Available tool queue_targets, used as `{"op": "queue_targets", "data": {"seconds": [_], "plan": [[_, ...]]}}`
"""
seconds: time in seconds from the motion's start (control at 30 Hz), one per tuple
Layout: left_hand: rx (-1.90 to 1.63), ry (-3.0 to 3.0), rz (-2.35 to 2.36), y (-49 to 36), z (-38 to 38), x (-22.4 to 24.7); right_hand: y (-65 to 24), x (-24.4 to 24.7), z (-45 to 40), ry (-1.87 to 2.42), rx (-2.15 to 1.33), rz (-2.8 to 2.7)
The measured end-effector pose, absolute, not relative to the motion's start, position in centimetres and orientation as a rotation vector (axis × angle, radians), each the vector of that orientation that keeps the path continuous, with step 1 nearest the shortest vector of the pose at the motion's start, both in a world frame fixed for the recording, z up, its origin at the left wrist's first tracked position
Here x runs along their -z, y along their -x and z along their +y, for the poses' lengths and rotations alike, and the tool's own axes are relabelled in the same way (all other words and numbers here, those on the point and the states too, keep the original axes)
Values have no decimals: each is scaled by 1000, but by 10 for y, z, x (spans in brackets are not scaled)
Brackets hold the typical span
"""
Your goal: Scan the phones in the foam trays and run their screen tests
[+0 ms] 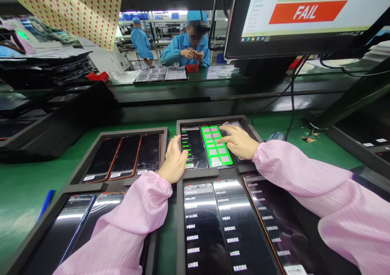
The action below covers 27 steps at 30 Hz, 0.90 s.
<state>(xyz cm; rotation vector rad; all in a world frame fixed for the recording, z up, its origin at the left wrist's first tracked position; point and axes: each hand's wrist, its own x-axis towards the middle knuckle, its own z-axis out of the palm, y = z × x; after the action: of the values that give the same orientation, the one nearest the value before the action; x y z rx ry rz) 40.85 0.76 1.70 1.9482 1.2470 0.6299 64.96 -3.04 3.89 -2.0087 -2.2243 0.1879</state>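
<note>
A dark foam tray (210, 122) in the middle holds several smartphones side by side. My right hand (239, 141) has its fingers apart and stretched over the middle smartphone (217, 147), whose screen shows a green border and grey blocks; a fingertip appears to touch it. My left hand (174, 161) rests at the tray's left edge, thumb and fingers apart, beside a smartphone (195, 147) with a dark screen and green and white menu lines. Nothing is held in either hand. Another smartphone (236, 125) lies partly hidden behind my right hand.
Foam trays with more phones lie at left (122, 157) and in front (204, 226). A monitor (304, 19) reading FAIL overhangs the back right, with cables (292, 92) below. A blue pen (45, 204) lies left. Across the bench sits a co-worker (185, 49) in blue.
</note>
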Motion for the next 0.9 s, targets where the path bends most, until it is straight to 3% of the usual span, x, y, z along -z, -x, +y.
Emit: {"op": "queue_targets", "data": {"seconds": [0.9], "plan": [[-596,-1958,1271,-410,5,-20,-643,-39,5,2088,-225,-2108]]}}
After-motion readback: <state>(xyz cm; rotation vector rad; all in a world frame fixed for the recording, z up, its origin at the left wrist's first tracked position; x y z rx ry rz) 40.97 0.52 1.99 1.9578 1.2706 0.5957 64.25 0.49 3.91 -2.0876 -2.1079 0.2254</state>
